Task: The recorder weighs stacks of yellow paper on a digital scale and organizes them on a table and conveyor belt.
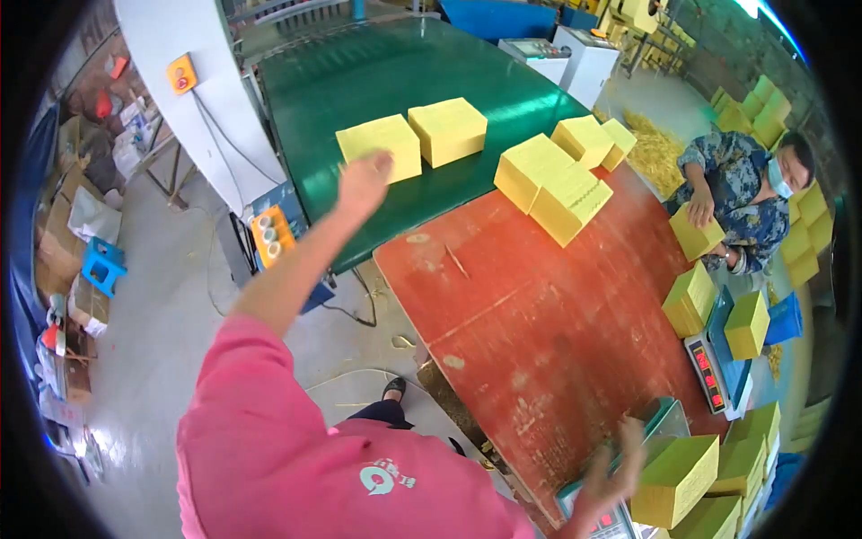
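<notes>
My left hand [364, 182] reaches out over the green conveyor belt [332, 85]. It overlaps the near side of a yellow paper stack [395, 144]; its fingers are blurred, and I cannot tell whether it touches the stack. A second yellow paper stack [447, 131] stands just to the right. My right hand [615, 472] is low at the right, smeared by motion, with fingers apart and nothing in them. It hovers by a digital scale [666, 420] at the red table's near edge. Beside that hand is another yellow paper stack [675, 481].
The red tabletop [530, 332] adjoins the belt. Several yellow stacks [566, 193] sit at its far edge. Across it, a co-worker [741, 193] in a mask handles a yellow block [695, 234] near a second scale [708, 373]. An orange button box [272, 235] stands by the belt's left corner.
</notes>
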`<action>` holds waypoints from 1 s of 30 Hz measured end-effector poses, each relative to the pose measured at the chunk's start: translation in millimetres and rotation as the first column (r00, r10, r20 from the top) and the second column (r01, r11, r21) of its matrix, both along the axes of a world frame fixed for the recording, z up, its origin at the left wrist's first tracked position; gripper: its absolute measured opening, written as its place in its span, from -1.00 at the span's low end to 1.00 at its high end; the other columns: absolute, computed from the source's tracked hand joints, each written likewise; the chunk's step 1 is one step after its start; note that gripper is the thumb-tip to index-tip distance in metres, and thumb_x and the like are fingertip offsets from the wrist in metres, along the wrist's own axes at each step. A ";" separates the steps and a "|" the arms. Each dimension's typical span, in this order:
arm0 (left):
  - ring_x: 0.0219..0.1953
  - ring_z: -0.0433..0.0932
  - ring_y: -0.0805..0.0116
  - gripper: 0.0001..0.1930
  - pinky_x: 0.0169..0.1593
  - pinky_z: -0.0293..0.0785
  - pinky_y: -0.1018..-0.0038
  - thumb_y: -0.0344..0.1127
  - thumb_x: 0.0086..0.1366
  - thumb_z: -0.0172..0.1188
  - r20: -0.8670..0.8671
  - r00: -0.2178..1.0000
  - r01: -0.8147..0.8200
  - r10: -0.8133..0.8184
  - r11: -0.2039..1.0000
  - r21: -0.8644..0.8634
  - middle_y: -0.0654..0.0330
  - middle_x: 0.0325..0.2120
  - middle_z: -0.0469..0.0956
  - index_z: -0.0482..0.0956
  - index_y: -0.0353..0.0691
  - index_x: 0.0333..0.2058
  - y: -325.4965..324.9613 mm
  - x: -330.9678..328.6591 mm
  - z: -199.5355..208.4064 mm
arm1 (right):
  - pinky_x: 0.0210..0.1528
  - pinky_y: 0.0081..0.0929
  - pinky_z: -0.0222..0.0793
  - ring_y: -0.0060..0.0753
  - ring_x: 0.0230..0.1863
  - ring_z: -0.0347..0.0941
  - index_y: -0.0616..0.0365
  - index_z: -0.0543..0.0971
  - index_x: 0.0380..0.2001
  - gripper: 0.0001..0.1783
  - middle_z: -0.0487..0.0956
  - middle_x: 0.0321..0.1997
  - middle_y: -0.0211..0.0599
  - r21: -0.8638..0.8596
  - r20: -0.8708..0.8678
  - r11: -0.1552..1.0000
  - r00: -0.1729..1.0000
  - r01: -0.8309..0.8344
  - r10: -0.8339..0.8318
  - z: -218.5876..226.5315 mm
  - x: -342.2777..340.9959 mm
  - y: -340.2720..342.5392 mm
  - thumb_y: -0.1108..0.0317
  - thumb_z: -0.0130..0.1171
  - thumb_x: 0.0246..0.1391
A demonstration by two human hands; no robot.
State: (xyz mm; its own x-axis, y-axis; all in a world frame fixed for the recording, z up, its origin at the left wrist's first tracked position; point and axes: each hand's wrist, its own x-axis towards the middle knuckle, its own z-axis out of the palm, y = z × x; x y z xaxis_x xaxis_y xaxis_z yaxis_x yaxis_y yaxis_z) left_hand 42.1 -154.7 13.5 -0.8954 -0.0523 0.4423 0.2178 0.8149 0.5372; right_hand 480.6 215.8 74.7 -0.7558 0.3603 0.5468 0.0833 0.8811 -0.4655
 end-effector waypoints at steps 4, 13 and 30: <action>0.06 0.49 0.00 -0.49 0.10 0.43 0.15 0.03 0.23 0.13 -0.126 0.992 -0.062 0.024 0.949 -0.309 -0.05 -0.01 0.54 0.53 -0.21 0.03 -86.0 -121.2 13.1 | 0.19 -0.21 0.32 0.04 0.12 0.44 0.26 0.58 -0.12 -0.63 0.57 0.00 -0.02 -0.371 0.152 0.910 0.955 -0.186 0.256 -69.6 -86.9 -85.2 0.63 0.16 -0.09; -0.25 0.62 0.21 -0.37 -0.30 0.56 0.30 0.20 0.14 0.19 0.636 0.756 0.198 -0.154 0.980 0.003 -0.01 -0.23 0.60 0.61 -0.36 -0.15 -111.1 -169.0 5.4 | 0.22 -0.12 0.24 0.06 0.20 0.36 0.22 0.56 -0.10 -0.61 0.52 0.08 -0.07 -0.104 0.275 0.994 0.961 -0.012 0.041 -138.5 -124.2 -137.8 0.54 0.20 -0.10; 0.24 0.30 -0.05 -0.41 0.26 0.22 0.15 0.06 0.37 -0.05 0.037 0.428 0.879 -0.903 0.406 -0.252 -0.15 0.14 0.38 0.42 -0.41 0.08 325.3 -117.7 38.3 | 0.20 -0.07 0.27 -0.07 0.20 0.38 0.16 0.55 -0.11 -0.64 0.52 0.07 -0.22 0.001 0.265 1.000 0.964 0.024 -0.024 -148.1 -131.6 -140.7 0.47 0.18 -0.07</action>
